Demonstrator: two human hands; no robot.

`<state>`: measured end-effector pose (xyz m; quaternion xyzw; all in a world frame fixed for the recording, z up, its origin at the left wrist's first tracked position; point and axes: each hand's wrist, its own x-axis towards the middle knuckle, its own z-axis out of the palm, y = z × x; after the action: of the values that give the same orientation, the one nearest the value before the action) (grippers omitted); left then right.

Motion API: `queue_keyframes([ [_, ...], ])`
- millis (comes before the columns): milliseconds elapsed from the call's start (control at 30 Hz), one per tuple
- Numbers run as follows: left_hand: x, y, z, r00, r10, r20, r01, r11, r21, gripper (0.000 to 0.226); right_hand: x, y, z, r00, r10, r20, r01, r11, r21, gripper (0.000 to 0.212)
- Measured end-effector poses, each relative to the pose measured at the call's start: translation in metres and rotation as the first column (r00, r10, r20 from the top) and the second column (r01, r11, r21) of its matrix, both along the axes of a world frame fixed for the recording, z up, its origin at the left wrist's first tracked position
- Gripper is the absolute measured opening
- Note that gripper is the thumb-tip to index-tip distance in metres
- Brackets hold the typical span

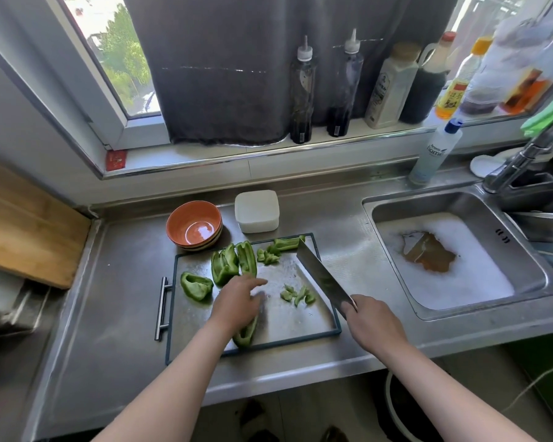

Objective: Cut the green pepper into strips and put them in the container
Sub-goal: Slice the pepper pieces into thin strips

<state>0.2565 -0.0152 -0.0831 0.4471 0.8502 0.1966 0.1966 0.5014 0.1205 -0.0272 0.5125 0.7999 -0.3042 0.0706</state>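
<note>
A steel cutting board (297, 317) lies on the counter. Large green pepper pieces (232, 263) sit at its far left, with another piece (196, 285) nearer the handle. Small cut bits (297, 295) lie mid-board, and more scraps (281, 247) at the far edge. My left hand (237, 303) lies over a long pepper piece (246, 333) with its fingers stretched out. My right hand (372, 320) grips the handle of a cleaver (323, 277), the blade raised and angled over the board. A white plastic container (256, 211) stands behind the board.
An orange bowl (193, 224) sits left of the container. To the right is a sink (454, 260) with foamy water and a faucet (524, 157). Bottles line the windowsill, among them a dish soap bottle (434, 153). A wooden board (23, 231) leans at the left.
</note>
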Motion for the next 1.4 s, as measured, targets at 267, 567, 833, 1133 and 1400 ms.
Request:
queue_keyframes([
  [267, -0.014, -0.033, -0.013, 0.993, 0.120, -0.001, -0.120, 0.990, -0.078, 0.047, -0.003, -0.004, -0.014, 0.999, -0.027, -0.018, 0.026, 0.998, -0.056, 0.034],
  [567, 0.041, -0.017, -0.031, 0.944, -0.040, -0.329, 0.099, 0.981, 0.166, 0.033, -0.003, -0.012, -0.027, 0.961, -0.227, -0.155, 0.190, 0.957, -0.220, 0.027],
  [833, 0.064, 0.005, -0.056, 0.983, 0.062, -0.175, -0.099, 0.972, -0.212, 0.072, 0.009, -0.020, -0.035, 0.937, -0.299, -0.183, 0.246, 0.932, -0.265, 0.021],
  [1133, 0.072, 0.047, -0.050, 0.964, -0.211, 0.159, 0.203, 0.977, 0.066, 0.076, 0.002, -0.009, -0.041, 0.945, -0.306, -0.120, 0.241, 0.894, -0.379, 0.023],
  [1400, 0.059, 0.048, -0.059, 0.978, -0.188, 0.089, 0.174, 0.974, 0.144, 0.073, -0.003, -0.014, -0.043, 0.927, -0.365, -0.087, 0.292, 0.846, -0.446, 0.026],
])
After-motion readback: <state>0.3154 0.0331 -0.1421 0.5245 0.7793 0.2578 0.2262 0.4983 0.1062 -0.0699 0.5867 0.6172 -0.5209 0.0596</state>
